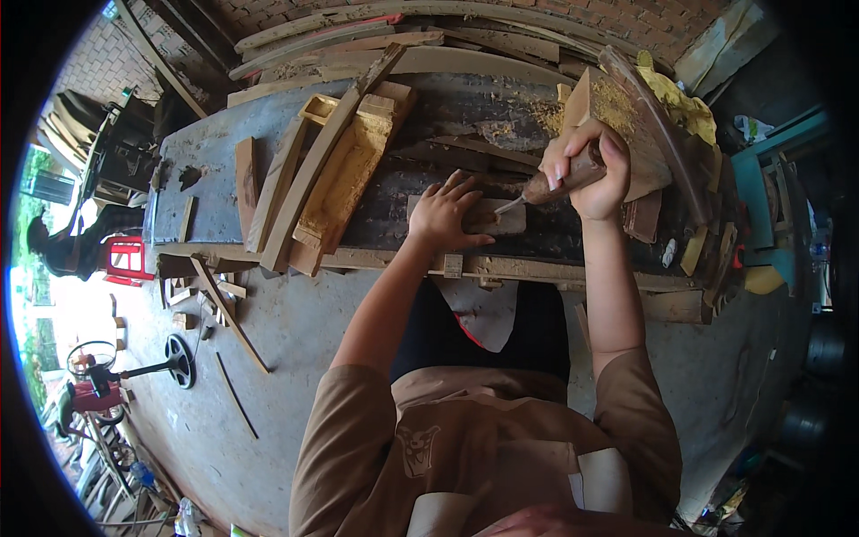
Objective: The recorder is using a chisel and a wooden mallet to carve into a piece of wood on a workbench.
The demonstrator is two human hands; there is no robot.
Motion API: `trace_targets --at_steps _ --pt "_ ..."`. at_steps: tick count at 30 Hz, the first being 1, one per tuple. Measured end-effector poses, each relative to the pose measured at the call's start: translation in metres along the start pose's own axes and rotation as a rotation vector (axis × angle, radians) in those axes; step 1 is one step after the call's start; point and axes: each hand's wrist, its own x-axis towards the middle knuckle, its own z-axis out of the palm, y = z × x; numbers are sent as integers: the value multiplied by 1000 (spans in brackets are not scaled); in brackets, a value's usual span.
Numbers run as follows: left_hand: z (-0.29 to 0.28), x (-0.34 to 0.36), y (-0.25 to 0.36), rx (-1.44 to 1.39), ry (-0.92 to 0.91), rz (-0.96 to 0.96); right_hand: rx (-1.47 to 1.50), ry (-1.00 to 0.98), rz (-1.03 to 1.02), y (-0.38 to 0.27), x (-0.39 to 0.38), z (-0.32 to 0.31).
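My left hand (444, 213) lies flat with its fingers spread, pressing on a small flat wooden block (511, 221) on the dark workbench. In my right hand (598, 174) is a chisel (542, 190) with a thick brown handle and a slim metal shaft. The shaft slants down to the left, its tip at the block just right of my left fingers. Whether the tip cuts into the wood is too small to tell. My left hand covers much of the block's left part.
Left of my hands, a hollowed wooden trough (344, 170) and long wood strips (309, 174) lie on the dark workbench (208, 134). Beyond my right hand stand a large wood block (598, 103) with sawdust and a curved brown beam (667, 143). Offcuts (228, 309) litter the floor at left.
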Motion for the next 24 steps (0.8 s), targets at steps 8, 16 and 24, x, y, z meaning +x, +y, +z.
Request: trace_targets --at_steps 8,16,24 --pt "0 1 1 3 46 11 57 -134 84 9 21 -3" --pt "0 2 -1 6 30 21 71 -32 201 19 43 -8" --pt "-5 4 1 9 17 26 69 -13 268 33 51 -10"
